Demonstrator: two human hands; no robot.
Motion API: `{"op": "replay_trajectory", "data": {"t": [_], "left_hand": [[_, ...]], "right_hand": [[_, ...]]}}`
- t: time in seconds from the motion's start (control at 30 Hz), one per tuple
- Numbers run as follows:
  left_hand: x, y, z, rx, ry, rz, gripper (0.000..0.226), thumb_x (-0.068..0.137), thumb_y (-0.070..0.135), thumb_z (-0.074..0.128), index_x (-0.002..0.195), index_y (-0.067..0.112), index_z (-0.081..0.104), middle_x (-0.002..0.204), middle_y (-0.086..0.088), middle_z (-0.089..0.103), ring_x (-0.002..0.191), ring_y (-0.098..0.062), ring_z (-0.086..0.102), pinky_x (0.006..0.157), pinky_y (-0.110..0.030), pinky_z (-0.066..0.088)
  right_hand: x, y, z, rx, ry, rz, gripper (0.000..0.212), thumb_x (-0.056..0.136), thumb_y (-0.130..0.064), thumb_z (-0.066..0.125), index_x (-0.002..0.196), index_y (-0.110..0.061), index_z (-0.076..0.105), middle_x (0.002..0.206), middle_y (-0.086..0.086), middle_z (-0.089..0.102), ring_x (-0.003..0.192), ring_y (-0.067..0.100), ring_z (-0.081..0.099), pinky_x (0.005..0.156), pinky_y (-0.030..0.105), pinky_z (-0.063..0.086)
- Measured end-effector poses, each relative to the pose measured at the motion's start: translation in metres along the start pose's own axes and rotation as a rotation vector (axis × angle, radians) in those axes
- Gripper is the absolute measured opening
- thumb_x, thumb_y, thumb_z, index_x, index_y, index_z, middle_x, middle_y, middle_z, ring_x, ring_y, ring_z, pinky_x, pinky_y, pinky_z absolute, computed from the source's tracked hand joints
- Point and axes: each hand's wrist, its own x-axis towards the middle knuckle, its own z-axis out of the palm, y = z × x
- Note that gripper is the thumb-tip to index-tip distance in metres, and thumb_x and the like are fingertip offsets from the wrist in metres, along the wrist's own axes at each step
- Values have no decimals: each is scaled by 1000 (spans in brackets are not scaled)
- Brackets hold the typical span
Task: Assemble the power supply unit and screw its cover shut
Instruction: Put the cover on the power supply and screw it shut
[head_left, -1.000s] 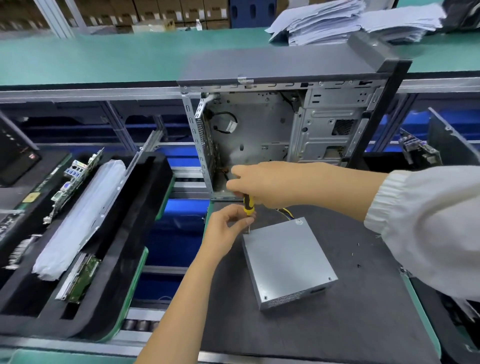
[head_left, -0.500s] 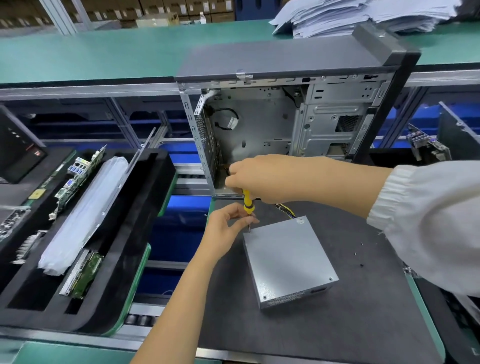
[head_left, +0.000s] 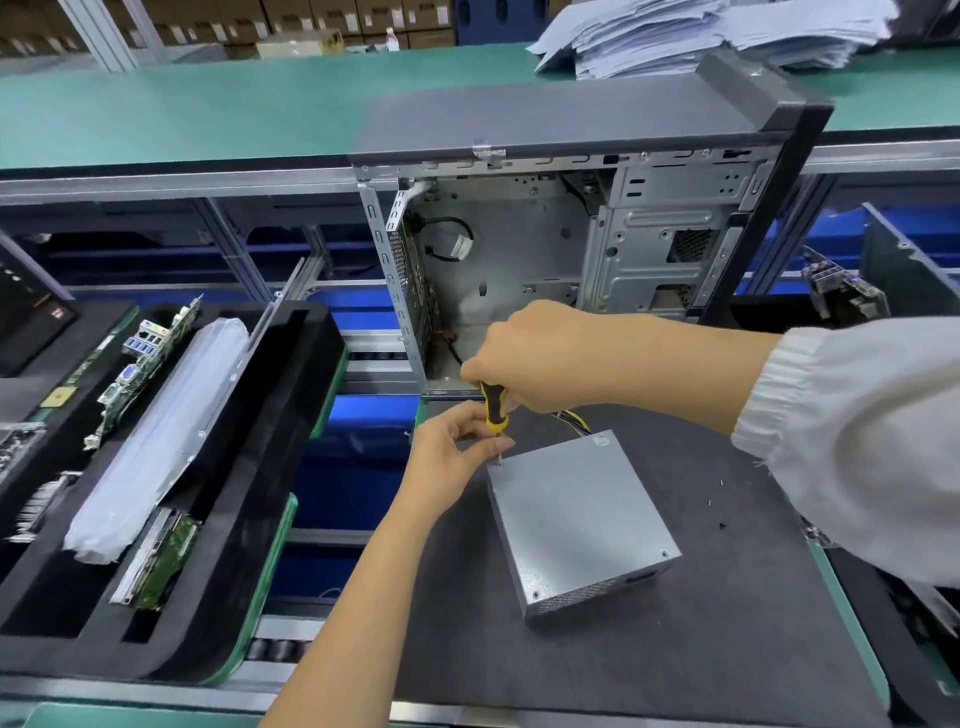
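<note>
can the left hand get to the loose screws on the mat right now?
Probably not directly. The left hand steadies the screwdriver tip at the PSU corner; the screws lie beyond the PSU, under the right forearm.

Right hand (head_left: 540, 358): grips screwdriver (head_left: 492, 405) upright.
Left hand (head_left: 452, 457): pinches its shaft at metal box (head_left: 576, 519) corner.

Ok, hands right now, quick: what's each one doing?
Left hand: fingers pinch the screwdriver shaft near its tip.
Right hand: grips the screwdriver handle.
</note>
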Motion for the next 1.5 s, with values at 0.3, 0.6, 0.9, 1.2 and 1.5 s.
{"op": "replay_trajectory", "data": {"t": [0.3,0.6,0.9,1.2,1.5], "left_hand": [[2,2,-3,9,-22,29,26,84,7,74,79,32,67,83,6,76,89,-12,72,94,-40,53],[21,43,51,304,-60,361,13,80,7,77,90,15,78,84,8,75,82,-9,68,76,-27,53],[34,42,103,441,79,151,16,90,11,66,105,15,69,105,3,66,100,-16,60,85,-31,48],[17,19,112,518,34,56,9,94,17,61,97,21,69,98,7,66,95,-11,59,85,-26,45],[-2,10,116,624,17,75,38,88,42,66,122,23,63,114,13,63,109,-16,54,103,-32,38]], "right_hand": [[9,1,-3,57,-17,75,22,85,-30,61,76,-18,44,61,-4,33,54,21,42,46,24,27],[-66,24,56,180,-286,255,9,87,-22,48,92,-15,48,75,1,41,67,25,45,47,27,27],[-157,26,214,969,-117,839,22,81,-19,70,65,-17,56,70,2,58,73,26,59,69,33,49],[-170,21,266,1137,-59,978,18,79,-20,75,70,-11,63,69,5,64,59,17,57,62,30,49],[-163,26,259,1004,-184,845,15,85,-20,65,72,-17,58,83,8,66,75,25,62,68,32,50]]}}
